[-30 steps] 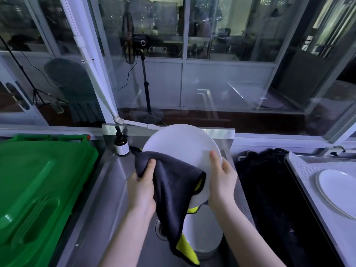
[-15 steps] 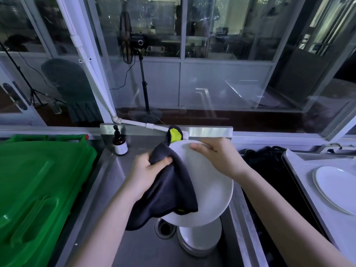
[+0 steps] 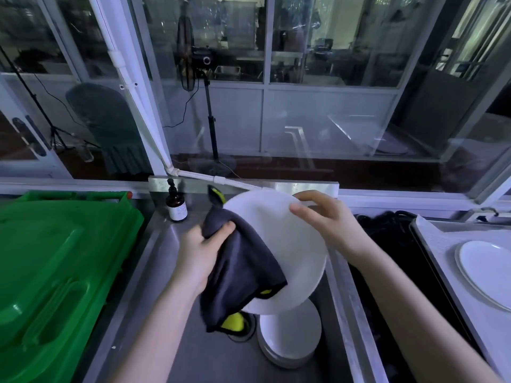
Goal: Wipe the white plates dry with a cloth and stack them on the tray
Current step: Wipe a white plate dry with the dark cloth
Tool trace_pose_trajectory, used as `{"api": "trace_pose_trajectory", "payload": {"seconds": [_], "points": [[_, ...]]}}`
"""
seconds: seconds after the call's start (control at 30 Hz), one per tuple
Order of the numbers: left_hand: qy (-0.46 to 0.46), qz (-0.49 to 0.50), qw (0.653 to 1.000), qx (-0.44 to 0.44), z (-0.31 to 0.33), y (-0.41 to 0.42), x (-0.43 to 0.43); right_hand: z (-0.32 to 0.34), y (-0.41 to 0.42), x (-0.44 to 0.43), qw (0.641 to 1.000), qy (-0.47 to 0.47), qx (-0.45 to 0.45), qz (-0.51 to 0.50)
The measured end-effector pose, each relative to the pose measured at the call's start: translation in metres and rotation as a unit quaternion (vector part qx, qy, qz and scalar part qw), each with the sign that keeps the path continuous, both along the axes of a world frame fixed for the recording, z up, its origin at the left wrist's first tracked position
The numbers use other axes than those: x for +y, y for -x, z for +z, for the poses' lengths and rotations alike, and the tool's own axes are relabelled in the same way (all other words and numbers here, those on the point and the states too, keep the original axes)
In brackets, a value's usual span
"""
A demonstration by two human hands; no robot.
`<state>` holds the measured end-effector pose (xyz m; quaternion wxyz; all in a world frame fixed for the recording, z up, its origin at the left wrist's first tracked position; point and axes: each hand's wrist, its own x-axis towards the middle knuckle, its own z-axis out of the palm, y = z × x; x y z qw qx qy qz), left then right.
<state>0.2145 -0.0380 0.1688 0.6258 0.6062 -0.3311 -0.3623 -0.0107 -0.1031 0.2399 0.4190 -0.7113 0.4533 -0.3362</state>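
Left grip (image 3: 199, 255) tight around dark cloth (image 3: 244, 275) against white plate (image 3: 290, 252), right grip (image 3: 329, 221) firm on its far rim

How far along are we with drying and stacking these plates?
Done: at least one white plate lies on the tray. In hand: the right hand holds a second plate over the sink while the left hand wipes it with the cloth. Left: a stack of plates waits in the sink.
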Motion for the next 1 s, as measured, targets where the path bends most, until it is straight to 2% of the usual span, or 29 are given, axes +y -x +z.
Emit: {"api": "trace_pose_trajectory", "payload": {"seconds": [0.07, 0.1, 0.17, 0.23, 0.3, 0.33, 0.4, 0.43, 0.47, 0.57, 0.63, 0.73, 0.8, 0.83, 0.9, 0.93, 1.0], "points": [[0.001, -0.056, 0.994, -0.096, 0.008, 0.002, -0.001, 0.008, -0.006, -0.006, 0.987, 0.068, 0.138, 0.055], [-0.004, -0.090, 0.987, -0.133, 0.012, 0.005, -0.002, 0.009, -0.011, -0.005, 0.978, 0.098, 0.171, 0.074], [-0.005, -0.149, 0.978, -0.144, 0.017, 0.008, -0.001, 0.006, -0.018, -0.003, 0.970, 0.139, 0.173, 0.096], [0.000, -0.136, 0.981, -0.139, 0.015, 0.009, 0.001, 0.002, -0.016, -0.003, 0.974, 0.158, 0.138, 0.083], [-0.002, -0.055, 0.994, -0.097, 0.007, 0.014, 0.004, -0.007, -0.013, -0.003, 0.990, 0.122, 0.065, 0.003], [-0.014, 0.003, 0.999, -0.044, 0.001, 0.017, 0.006, -0.014, -0.014, -0.001, 0.995, 0.080, -0.004, -0.053], [-0.035, 0.090, 0.991, 0.097, -0.011, 0.025, 0.008, -0.030, -0.020, 0.006, 0.975, -0.004, -0.153, -0.163], [-0.044, 0.103, 0.983, 0.147, -0.016, 0.026, 0.008, -0.037, -0.024, 0.010, 0.962, -0.029, -0.191, -0.194], [-0.050, 0.100, 0.979, 0.173, -0.020, 0.026, 0.009, -0.042, -0.026, 0.013, 0.960, -0.037, -0.192, -0.202], [-0.049, 0.075, 0.981, 0.175, -0.022, 0.014, 0.010, -0.035, -0.010, 0.011, 0.988, -0.034, -0.105, -0.107], [-0.045, 0.050, 0.990, 0.125, -0.017, 0.003, 0.009, -0.012, 0.003, 0.004, 0.998, -0.044, -0.043, -0.006], [-0.033, -0.044, 0.997, -0.049, -0.001, 0.000, 0.004, 0.013, 0.002, -0.006, 0.986, 0.013, 0.139, 0.092], [-0.028, -0.118, 0.980, -0.159, 0.011, 0.004, 0.000, 0.016, -0.010, -0.005, 0.961, 0.089, 0.226, 0.129], [-0.029, -0.151, 0.970, -0.189, 0.015, 0.005, -0.001, 0.013, -0.014, -0.002, 0.955, 0.117, 0.232, 0.145], [-0.029, -0.187, 0.965, -0.184, 0.018, 0.004, -0.001, 0.005, -0.015, -0.001, 0.956, 0.148, 0.209, 0.140], [-0.028, -0.176, 0.972, -0.154, 0.017, 0.003, 0.000, 0.002, -0.013, -0.002, 0.965, 0.148, 0.184, 0.112], [-0.021, -0.083, 0.994, -0.073, 0.010, 0.007, 0.004, -0.005, -0.008, -0.004, 0.991, 0.100, 0.089, 0.025]]}}
